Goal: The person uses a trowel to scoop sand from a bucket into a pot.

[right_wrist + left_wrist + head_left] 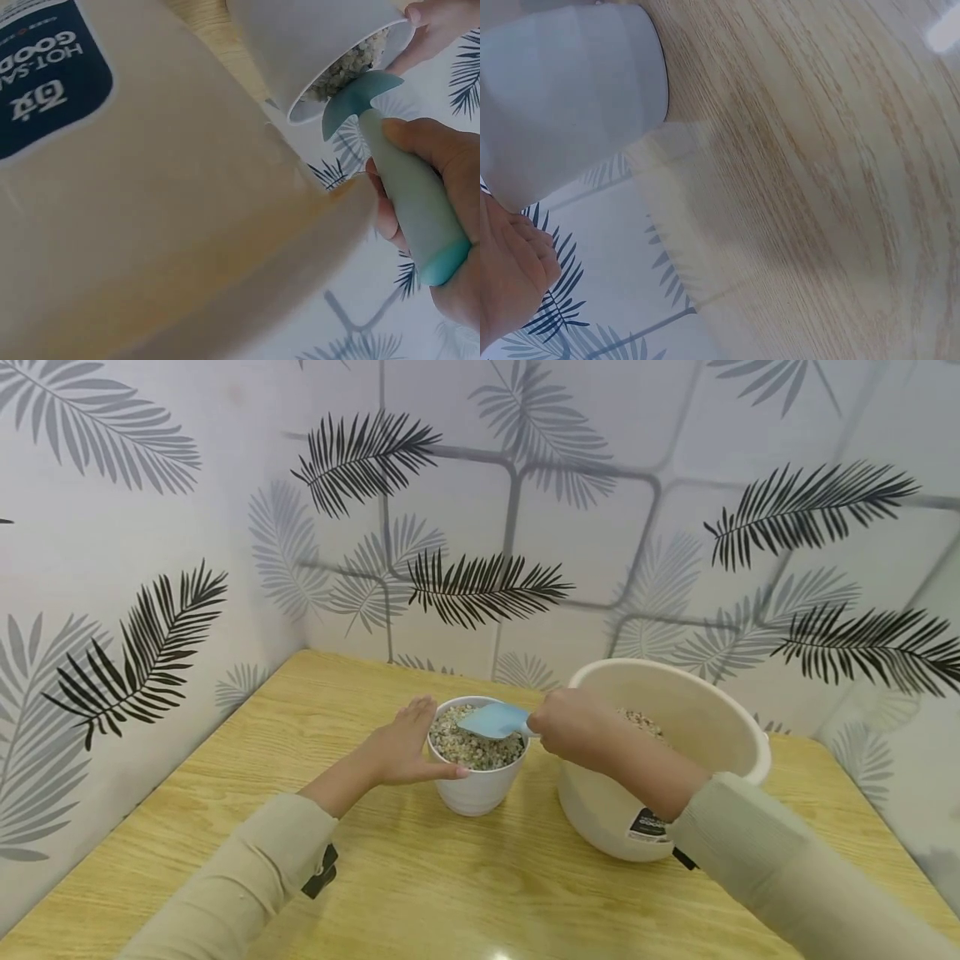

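Observation:
A white flower pot stands on the table, filled close to its rim with coarse, pale gravelly grit. My left hand is at the pot's left side, thumb stretched along the front and fingers straight near the rim. In the left wrist view the fingers show beside the pot. My right hand grips a small hand trowel by its pale green handle. The trowel's blue blade is over the grit, inside the pot's rim; whether it touches the grit I cannot tell.
Right of the pot stands a large cream tub with a dark label, more grit inside it. My right forearm passes over its near rim. The wooden table meets leaf-patterned walls at the back and left.

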`<state>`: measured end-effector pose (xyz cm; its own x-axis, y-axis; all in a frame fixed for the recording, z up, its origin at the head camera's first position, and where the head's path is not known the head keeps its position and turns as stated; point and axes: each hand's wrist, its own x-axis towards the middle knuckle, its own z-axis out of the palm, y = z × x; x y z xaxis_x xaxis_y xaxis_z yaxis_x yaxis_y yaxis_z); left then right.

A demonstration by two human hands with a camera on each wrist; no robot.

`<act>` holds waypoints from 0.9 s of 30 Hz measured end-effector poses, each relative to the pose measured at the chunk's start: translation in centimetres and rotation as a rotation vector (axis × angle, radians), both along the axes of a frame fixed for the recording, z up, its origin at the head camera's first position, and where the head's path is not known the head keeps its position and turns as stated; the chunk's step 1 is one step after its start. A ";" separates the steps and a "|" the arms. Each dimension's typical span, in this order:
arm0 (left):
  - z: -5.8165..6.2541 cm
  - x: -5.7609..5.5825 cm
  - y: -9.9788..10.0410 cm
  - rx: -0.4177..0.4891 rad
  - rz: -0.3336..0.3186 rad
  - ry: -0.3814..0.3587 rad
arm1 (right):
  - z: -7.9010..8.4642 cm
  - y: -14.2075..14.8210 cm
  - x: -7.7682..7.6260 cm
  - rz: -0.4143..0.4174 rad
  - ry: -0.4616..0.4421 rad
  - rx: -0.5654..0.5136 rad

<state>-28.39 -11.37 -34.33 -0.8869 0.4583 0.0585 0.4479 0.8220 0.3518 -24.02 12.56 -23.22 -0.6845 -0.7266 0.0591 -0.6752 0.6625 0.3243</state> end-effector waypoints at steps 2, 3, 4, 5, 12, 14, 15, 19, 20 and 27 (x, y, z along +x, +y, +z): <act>0.0 0.0 0.0 0.003 -0.004 0.004 | 0.2 0.1 0.5 -0.004 -0.015 0.007; 0.0 0.1 0.0 0.006 -0.005 0.007 | 0.3 0.2 0.8 -0.005 -0.019 0.010; 0.1 0.1 0.0 0.009 -0.007 0.008 | 0.4 0.2 1.0 -0.010 -0.030 0.011; 0.1 0.1 0.0 0.011 -0.008 0.010 | 0.6 0.3 1.3 -0.011 -0.038 0.013; -0.1 0.0 0.1 0.014 -0.005 0.009 | 1.7 0.7 2.2 -0.001 -0.084 0.003; -0.1 0.1 0.0 0.015 -0.009 -0.001 | 1.9 0.6 2.3 -0.010 -0.104 -0.019; -0.1 0.1 -0.1 0.016 -0.013 -0.005 | 2.0 0.5 2.3 -0.018 -0.108 -0.029; 0.0 0.3 -0.4 0.011 -0.015 -0.019 | 1.7 -0.4 2.2 -0.087 -0.102 -0.062; 0.1 0.3 -0.4 0.011 -0.016 -0.022 | 1.6 -0.7 2.1 -0.109 -0.092 -0.063; 0.6 0.9 -0.9 0.023 -0.023 -0.041 | 0.1 -3.1 1.7 -0.105 -0.016 -0.038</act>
